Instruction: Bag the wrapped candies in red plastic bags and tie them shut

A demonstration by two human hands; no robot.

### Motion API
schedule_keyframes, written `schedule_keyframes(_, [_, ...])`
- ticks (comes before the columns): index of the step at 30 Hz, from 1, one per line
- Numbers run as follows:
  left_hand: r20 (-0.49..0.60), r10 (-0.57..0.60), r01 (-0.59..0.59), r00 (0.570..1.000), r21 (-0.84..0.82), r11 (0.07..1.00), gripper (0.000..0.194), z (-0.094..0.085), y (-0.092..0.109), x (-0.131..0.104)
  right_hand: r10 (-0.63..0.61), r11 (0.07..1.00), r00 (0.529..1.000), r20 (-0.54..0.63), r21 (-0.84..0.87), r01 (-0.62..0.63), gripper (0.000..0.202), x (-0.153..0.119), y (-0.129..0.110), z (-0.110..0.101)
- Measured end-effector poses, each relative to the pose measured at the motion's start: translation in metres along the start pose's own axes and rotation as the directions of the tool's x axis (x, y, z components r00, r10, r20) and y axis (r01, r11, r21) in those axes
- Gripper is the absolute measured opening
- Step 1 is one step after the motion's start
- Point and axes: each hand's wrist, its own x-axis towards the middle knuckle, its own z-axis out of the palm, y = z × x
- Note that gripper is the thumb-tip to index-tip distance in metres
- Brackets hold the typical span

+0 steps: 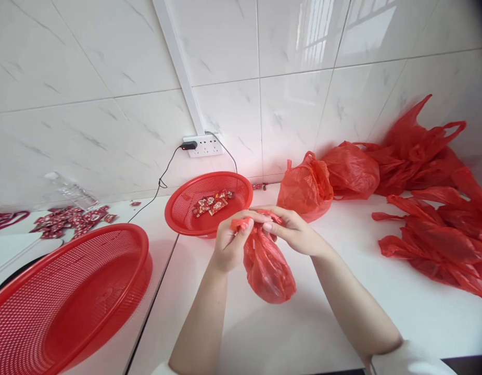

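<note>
Both hands grip the gathered neck of a red plastic bag (269, 271), whose rounded, filled body hangs below them over the white table. My left hand (232, 239) pinches the bag's top from the left, thumb pressed on the plastic. From the right, my right hand (291, 232) closes on the same neck, its thumb pointing toward the left one. What is inside the bag cannot be made out. Just behind my hands stands a red plastic basket (178, 208) with several small red wrapped packets (210, 204) in it.
A larger red basket (135, 237) stands at the left. Behind it lie a pile of red packets (67, 221) and a clear plastic bottle (75, 192). Red bags (350, 169) line the wall, with more loose bags (440, 239) at right. A cable runs from a power strip (205, 146).
</note>
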Motion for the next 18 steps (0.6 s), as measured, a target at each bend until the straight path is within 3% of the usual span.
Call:
schedule_keyframes(3, [-0.034, -0.037, 0.035, 0.999, -0.057, 0.998, 0.031, 0.004, -0.003, 0.0, 0.03, 0.999, 0.997, -0.076, -0.014, -0.031, 0.038, -0.001, -0.001, -0.003])
schedule_keyframes(6, [-0.047, 0.014, -0.014, 0.999, -0.007, 1.0, 0.033, 0.003, -0.005, -0.001, 0.021, 0.999, 0.984, -0.179, -0.022, -0.025, 0.034, -0.003, -0.003, -0.01])
schedule_keyframes(10, [-0.069, 0.018, -0.015, 0.997, 0.044, 0.999, 0.045, -0.005, -0.004, -0.001, 0.026, 0.992, 0.903, -0.428, 0.12, 0.028, 0.04, -0.005, -0.006, -0.026])
schedule_keyframes(14, [-0.143, 0.015, -0.007, 0.99, 0.056, 0.998, 0.046, -0.017, -0.002, 0.003, 0.158, 0.953, 0.917, -0.366, 0.301, -0.044, 0.058, -0.007, -0.008, -0.047])
schedule_keyframes(16, [-0.18, -0.007, 0.022, 0.984, 0.084, 0.996, 0.045, -0.024, -0.001, 0.005, 0.197, 0.955, 0.891, -0.408, 0.285, -0.081, 0.061, -0.01, -0.006, -0.06])
schedule_keyframes(18, [-0.208, -0.026, 0.049, 0.978, 0.109, 0.993, 0.045, -0.031, 0.0, 0.006, 0.213, 0.964, 0.836, -0.506, 0.246, -0.097, 0.062, -0.015, 0.0, -0.077])
